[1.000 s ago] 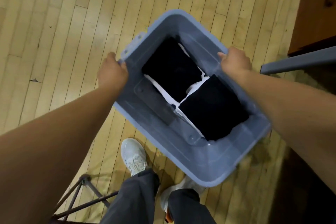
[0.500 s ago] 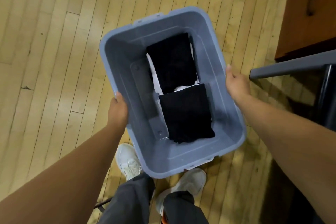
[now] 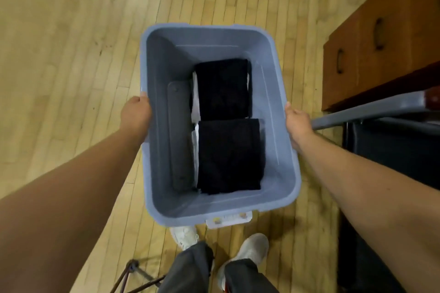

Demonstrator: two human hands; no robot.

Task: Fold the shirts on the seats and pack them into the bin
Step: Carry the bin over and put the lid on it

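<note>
Bin: the grey-blue bin (image 3: pixel 209 40) is in the centre of the frame, carried above the wooden floor (image 3: pixel 71 54), with its long sides running from top to bottom.
Left hand: the left hand (image 3: pixel 135 114) grips the middle of the left rim; its fingers are mostly hidden under the edge.
Right hand: the right hand (image 3: pixel 297 121) holds the right rim just opposite.
Shirts: two folded black shirts, far one (image 3: pixel 223 88) and near one (image 3: pixel 228 154), lie touching on the bottom, with white cloth (image 3: pixel 195 102) showing beside them.
Why held so: I think a grip at both middles keeps the bin level, so the folds stay neat.
Change: half a second ago the bin was turned at an angle and the left hand was lower; now it is straight. The shirts have not shifted.
Around: a wooden cabinet (image 3: pixel 392 31) is at the upper right.
</note>
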